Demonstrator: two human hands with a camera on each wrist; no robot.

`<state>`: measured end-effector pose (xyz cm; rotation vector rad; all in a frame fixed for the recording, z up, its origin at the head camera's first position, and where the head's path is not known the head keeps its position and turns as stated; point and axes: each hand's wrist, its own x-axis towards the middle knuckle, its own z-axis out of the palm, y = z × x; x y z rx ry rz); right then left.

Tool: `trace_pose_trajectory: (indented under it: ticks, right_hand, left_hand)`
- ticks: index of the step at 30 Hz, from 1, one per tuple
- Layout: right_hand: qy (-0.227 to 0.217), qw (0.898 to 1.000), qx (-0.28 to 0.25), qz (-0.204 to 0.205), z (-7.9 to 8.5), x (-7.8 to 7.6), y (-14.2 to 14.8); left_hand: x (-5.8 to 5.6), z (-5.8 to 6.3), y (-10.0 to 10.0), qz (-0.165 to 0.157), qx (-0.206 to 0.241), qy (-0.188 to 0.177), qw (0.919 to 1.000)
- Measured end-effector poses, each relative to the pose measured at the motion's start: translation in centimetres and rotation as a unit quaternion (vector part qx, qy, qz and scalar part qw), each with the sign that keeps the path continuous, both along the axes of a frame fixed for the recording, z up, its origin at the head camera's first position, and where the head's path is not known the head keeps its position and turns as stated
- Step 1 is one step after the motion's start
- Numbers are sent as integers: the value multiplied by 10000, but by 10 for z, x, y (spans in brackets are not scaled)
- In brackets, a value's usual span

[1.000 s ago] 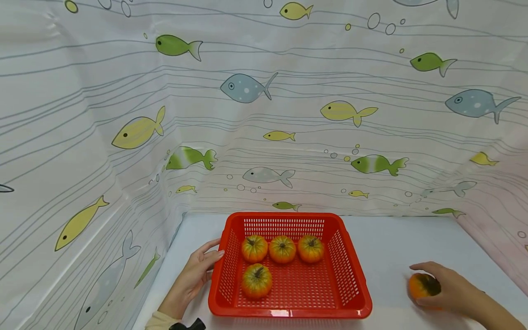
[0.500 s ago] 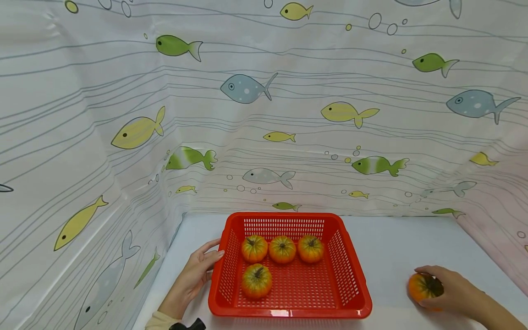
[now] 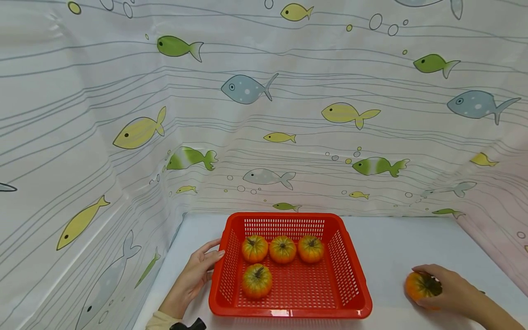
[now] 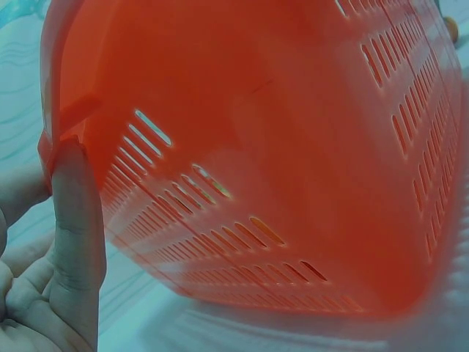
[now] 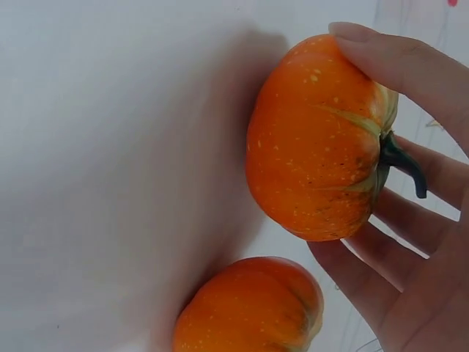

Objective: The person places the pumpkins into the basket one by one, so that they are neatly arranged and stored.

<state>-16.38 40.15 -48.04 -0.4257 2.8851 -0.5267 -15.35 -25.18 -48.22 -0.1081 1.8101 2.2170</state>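
Observation:
My left hand (image 3: 195,275) holds the left rim of a red plastic basket (image 3: 288,313), with thumb (image 4: 77,220) and fingers on either side of the rim in the left wrist view. Over at the right, my right hand (image 3: 453,291) grips a small orange pumpkin (image 3: 418,288) between thumb and fingers. Its dark green stem (image 5: 401,165) points toward the palm in the right wrist view. Close beside it is a second orange pumpkin (image 5: 249,308), mostly hidden behind the hand in the head view.
Inside the basket sit several orange-green pumpkins: a back row including one pumpkin (image 3: 282,250) in the middle, and another pumpkin (image 3: 256,282) at front left. The white table (image 3: 392,247) meets a fish-patterned curtain (image 3: 309,156) at the back and sides.
My right hand has closed round the pumpkin, which has shifted slightly left with it. The left hand and the basket have stayed in place.

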Motion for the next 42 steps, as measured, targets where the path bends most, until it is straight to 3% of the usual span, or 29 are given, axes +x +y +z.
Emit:
trace_pose_trajectory:
  ticks: [8,17,21,27,42]
  right_hand:
    - [125,9990,-412,87,2,0,-4]
    - [642,9933,-943,165,6,3,-16]
    - [839,9917,-961,146,11,3,-23]
    - [741,9923,-989,33,20,-1,-34]
    - [1047,9864,-1211,362,46,-7,-59]
  left_hand:
    - [-1,-1,0,42,9,-26,10000]
    - [-1,-2,0,103,-14,-65,9999]
    - [-1,-2,1,150,-26,-76,9999]
    - [-1,-1,1,83,-17,-52,10000]
    - [0,1,1,118,-121,-60,9998]
